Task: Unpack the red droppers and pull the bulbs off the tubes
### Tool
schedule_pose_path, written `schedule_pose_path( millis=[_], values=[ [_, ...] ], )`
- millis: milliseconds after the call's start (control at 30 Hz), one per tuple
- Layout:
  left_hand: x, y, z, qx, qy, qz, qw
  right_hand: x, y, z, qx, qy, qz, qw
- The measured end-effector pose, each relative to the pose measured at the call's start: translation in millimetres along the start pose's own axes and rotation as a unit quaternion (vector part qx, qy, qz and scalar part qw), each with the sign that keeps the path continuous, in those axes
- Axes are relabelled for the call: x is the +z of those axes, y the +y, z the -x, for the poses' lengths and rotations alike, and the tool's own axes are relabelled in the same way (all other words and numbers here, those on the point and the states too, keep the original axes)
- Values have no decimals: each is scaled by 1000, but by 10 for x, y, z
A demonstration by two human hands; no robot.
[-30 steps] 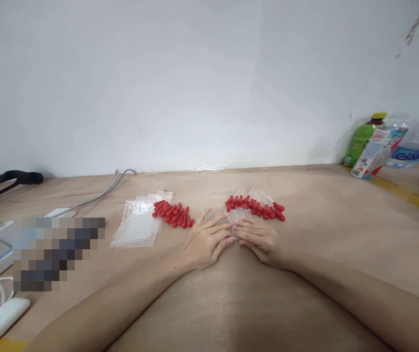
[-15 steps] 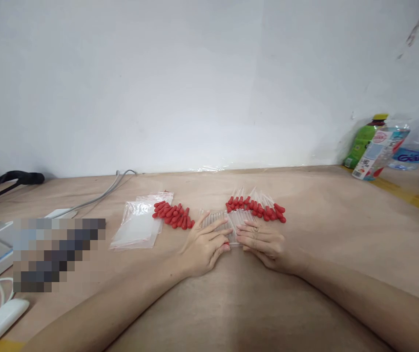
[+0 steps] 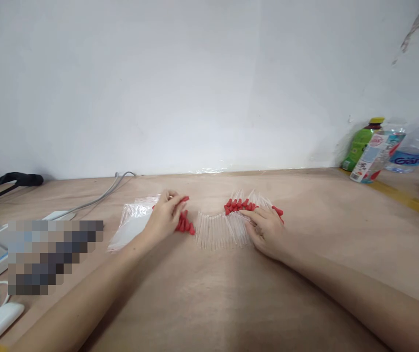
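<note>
My left hand (image 3: 166, 211), raised over the left pile of red rubber bulbs (image 3: 183, 224), pinches one red dropper bulb (image 3: 184, 199) between thumb and fingertips. Clear glass dropper tubes (image 3: 213, 232) lie side by side in a fanned row between my hands. My right hand (image 3: 268, 231) is at the right end of this row, its fingers closed around the upper end of a glass tube (image 3: 245, 215); the grip is partly hidden. Just behind it lie several droppers with red bulbs fitted (image 3: 237, 204), thin tips pointing to the wall. The right hand covers some of them.
Clear zip bags (image 3: 129, 227) lie left of the loose bulbs. A grey cable (image 3: 99, 195), a white power strip and a white device (image 3: 0, 322) are at left. Bottles (image 3: 359, 146) and a clear carton-like pack (image 3: 370, 156) stand at the right by the wall.
My hands have parted from over the tube row. The left moved up and left to the bulb pile and lifted a bulb; the right moved slightly up and right to the row's top end.
</note>
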State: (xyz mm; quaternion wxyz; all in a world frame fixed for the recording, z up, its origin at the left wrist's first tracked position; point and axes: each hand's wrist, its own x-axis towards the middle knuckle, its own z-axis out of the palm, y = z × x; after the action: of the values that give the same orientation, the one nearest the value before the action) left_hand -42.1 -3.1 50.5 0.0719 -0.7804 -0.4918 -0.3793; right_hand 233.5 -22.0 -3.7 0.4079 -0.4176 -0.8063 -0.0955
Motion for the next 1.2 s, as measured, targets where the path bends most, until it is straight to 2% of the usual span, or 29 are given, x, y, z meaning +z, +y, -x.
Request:
schedule_pose_path(
  millis=[133,233,367,533,767,867,1000,1100,1200],
  values=[
    [-226,-270,-169,-102,-46,-38,993,82,-109,-89,27,-1,-7,1000],
    [-391,-425,-224,-172,-58,-19,983,166,-150,-108,37,-4,9,999],
    [-492,-547,-228,-221,-62,10,973,212,-212,-88,17,-22,25,999],
    [-433,-692,-202,-223,-96,37,969,159,-284,-63,-4,-51,39,998],
    [-294,-874,-144,-210,-124,1,970,127,-299,-44,-22,-71,29,997],
    [-271,-903,-135,-228,-125,-4,966,126,-300,-36,-20,-55,18,998],
    [-286,-930,-149,-247,-107,-13,963,112,-260,6,-10,0,3,1000],
    [-327,-941,-161,-248,-99,-28,963,49,-174,78,-9,37,-5,999],
    [-354,-883,-174,-231,-76,-70,967,-58,-52,168,-22,39,-3,999]
  ],
)
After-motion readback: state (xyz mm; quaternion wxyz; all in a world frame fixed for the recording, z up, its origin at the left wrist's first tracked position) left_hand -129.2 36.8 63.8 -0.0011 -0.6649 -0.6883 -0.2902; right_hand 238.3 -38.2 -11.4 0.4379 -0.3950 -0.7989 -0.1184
